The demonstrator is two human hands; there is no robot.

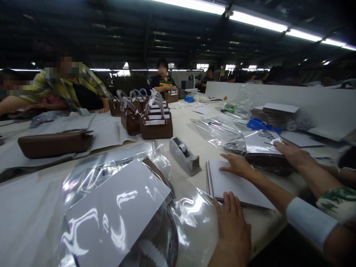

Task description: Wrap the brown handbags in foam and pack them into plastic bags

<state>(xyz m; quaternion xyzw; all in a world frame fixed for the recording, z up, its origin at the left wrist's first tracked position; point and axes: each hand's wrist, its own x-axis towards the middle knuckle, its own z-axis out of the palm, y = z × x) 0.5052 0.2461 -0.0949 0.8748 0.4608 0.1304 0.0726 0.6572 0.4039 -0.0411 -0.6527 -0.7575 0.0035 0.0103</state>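
Observation:
My left hand (232, 226) lies palm down on the table's near side, its fingers extended at the edge of a clear plastic bag (194, 211) and the near corner of a stack of white cards (244, 185). My right hand (240, 166), below a light blue sleeve, reaches left over that stack with thumb and fingers apart; whether it touches the top card I cannot tell. Left of my hands, the clear plastic covers a large white sheet (119, 211) and a brown handbag, whose dark handle (174, 233) shows partly. A grey tape dispenser (184, 155) stands beyond the stack.
At right, a co-worker's hand (294, 154) with a floral sleeve presses on another plastic-wrapped bag (267, 159). Several brown handbags (156, 126) stand mid-table; one brown bag (55, 142) lies at left. A blue tape dispenser (263, 125) and a white partition (311, 104) are farther back.

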